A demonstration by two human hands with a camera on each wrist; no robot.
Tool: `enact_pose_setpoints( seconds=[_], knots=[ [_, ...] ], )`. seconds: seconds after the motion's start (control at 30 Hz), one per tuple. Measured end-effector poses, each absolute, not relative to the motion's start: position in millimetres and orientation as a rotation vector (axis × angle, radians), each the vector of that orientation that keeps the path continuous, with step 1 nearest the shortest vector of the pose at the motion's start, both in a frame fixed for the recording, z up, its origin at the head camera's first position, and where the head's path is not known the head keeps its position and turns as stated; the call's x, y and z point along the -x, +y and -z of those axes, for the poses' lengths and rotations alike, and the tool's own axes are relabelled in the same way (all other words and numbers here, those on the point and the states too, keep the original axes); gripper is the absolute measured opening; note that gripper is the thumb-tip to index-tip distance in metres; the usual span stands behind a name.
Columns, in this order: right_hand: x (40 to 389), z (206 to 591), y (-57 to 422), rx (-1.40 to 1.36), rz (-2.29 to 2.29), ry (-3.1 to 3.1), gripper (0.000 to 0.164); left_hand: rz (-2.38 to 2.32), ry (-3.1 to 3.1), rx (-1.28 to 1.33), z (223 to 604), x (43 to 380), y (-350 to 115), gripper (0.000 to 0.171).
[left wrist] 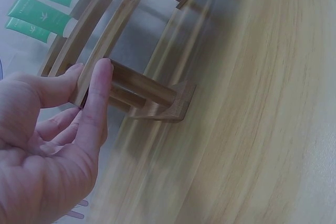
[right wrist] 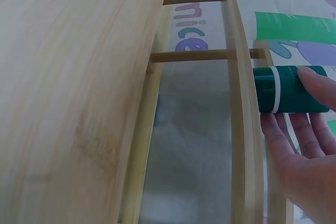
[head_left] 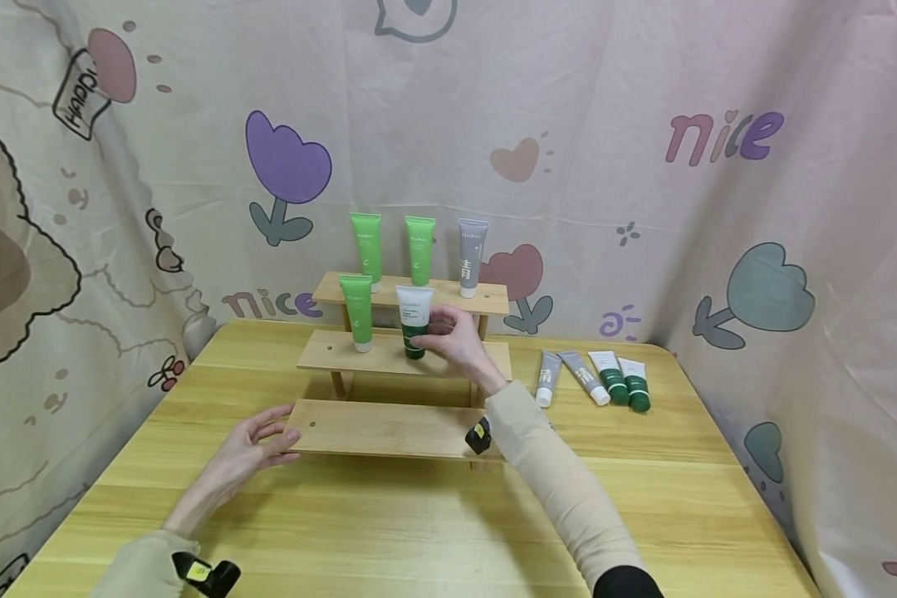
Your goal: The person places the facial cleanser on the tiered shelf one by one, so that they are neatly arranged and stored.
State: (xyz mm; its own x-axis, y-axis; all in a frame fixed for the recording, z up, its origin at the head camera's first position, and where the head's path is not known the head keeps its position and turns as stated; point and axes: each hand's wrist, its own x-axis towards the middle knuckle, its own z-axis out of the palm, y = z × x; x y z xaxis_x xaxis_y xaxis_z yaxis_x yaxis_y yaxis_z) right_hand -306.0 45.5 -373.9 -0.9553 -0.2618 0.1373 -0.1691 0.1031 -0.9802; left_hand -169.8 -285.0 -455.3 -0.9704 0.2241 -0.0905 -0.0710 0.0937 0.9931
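Note:
A three-tier wooden display stand [head_left: 389, 428] stands on the table. On its middle tier, my right hand [head_left: 459, 342] grips a white tube with a dark green lower part [head_left: 414, 306], upright with its cap down. The right wrist view has this tube's green cap end [right wrist: 286, 90] right at the shelf edge, thumb on one side and fingers on the other. My left hand [head_left: 260, 438] pinches the left end of the lowest shelf [left wrist: 100, 48] between thumb and fingers. A green tube [head_left: 359, 311] stands left of the held one.
On the top tier stand two green tubes [head_left: 420, 249] and a grey tube [head_left: 473, 253]. Right of the stand, two grey tubes [head_left: 547, 378] and two white-and-green tubes [head_left: 609, 378] lie on the table [head_left: 613, 490]. A printed curtain [head_left: 583, 100] hangs behind.

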Motion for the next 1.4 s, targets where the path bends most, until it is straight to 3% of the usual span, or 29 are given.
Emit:
enact_pose_setpoints(
  seconds=[0.7, 1.13, 1.4],
  knots=[
    [296, 372, 63, 0.585, 2.056, 2.286, 0.047, -1.95, 2.173, -0.134, 454, 170, -285, 0.074],
    [283, 386, 122, 0.593, 2.204, 2.462, 0.036, -1.949, 2.168, -0.137, 454, 170, -285, 0.074],
    [279, 413, 171, 0.401, 2.213, 2.603, 0.033, -1.925, 2.179, -0.14, 455, 170, -285, 0.074]
  ],
)
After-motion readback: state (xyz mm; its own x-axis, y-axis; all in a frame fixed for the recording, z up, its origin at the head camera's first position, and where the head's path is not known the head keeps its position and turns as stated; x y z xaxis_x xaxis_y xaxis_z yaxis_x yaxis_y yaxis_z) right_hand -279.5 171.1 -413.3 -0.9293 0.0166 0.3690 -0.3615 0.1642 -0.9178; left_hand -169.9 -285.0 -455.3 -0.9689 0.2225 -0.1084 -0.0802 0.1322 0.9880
